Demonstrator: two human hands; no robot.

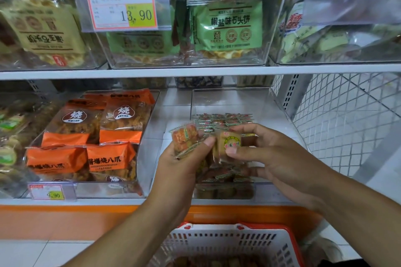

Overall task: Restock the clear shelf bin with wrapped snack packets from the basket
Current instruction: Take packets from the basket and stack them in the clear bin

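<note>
A clear shelf bin [230,97] stands on the lower shelf, right of centre, partly filled with small wrapped snack packets [223,120]. My left hand [182,165] grips a small stack of wrapped packets [184,136] over the bin's front. My right hand [271,154] pinches one yellowish packet [231,143] between thumb and fingers, right beside the left hand's stack. Below, at the bottom edge, sits a white basket with a red rim [223,243]; a few packets show inside it.
A clear bin of orange snack bags [91,136] stands to the left, with a price tag [46,192] on its front. Bins of green and tan biscuit packs [227,26] fill the upper shelf. A white wire mesh panel [342,119] closes the right side.
</note>
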